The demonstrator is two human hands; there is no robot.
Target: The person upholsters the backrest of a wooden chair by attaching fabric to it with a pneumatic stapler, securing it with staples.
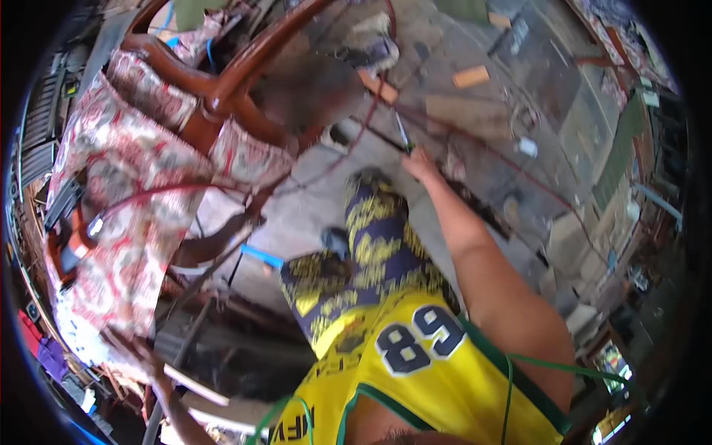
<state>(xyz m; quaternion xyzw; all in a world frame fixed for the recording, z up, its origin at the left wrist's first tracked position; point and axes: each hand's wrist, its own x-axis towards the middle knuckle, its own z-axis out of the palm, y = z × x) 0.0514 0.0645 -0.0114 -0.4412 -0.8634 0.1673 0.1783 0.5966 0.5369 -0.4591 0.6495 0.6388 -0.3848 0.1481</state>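
Note:
My right hand (420, 163) is closed around a screwdriver (402, 127), whose thin metal shaft points away from me over the floor. At the lower left, my left hand (133, 354) has its fingers apart at the edge of a red-and-white floral fabric (141, 174). That fabric covers part of a brown wooden chair frame (256, 63). Lying on the cloth beyond my left hand is an orange-and-black staple gun (76, 233), with a dark red hose (148, 194) running from it. A blurred patch hides part of the scene beside the chair frame.
The hose stretches across the floor (475, 81) to the right. Wood pieces (471, 76) and scraps lie about there. A blue strip (261, 256) is near my legs. Another floral-covered wooden piece (615, 59) stands at the upper right, with clutter along the right side.

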